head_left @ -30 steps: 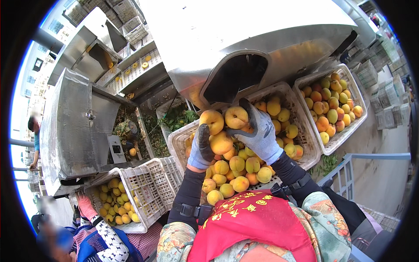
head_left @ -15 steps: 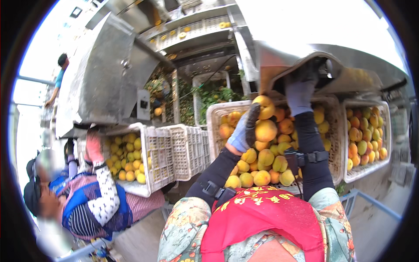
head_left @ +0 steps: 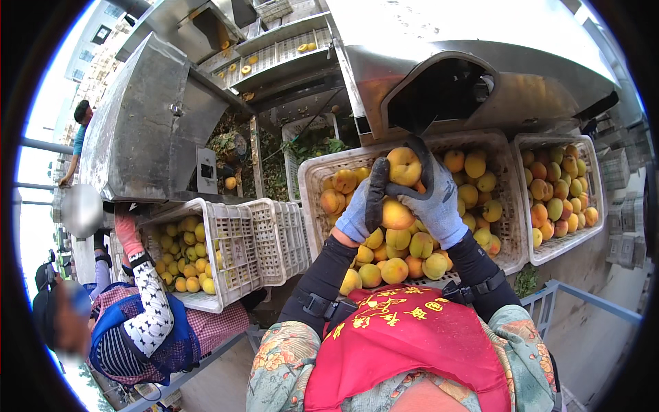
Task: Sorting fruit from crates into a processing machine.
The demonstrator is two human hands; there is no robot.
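Both my hands, in blue gloves with dark palms and fingers, meet above a white plastic crate. A yellow-orange peach is between them. My left hand closes on its left side, while the thumb and forefinger of my right hand curl round its right side. Just under it, between the gloves, shows another peach; whether a hand touches it I cannot tell. Many more yellow and reddish peaches fill the crate below.
A metal chute opening lies just beyond my hands. Right of my crate stands another full crate. On the left, a co-worker reaches over a crate of peaches, beside stacked crates. A red apron covers my front.
My right hand has come back out of the metal opening to the peach at my left hand, and now grips it too. The whole view has shifted slightly.
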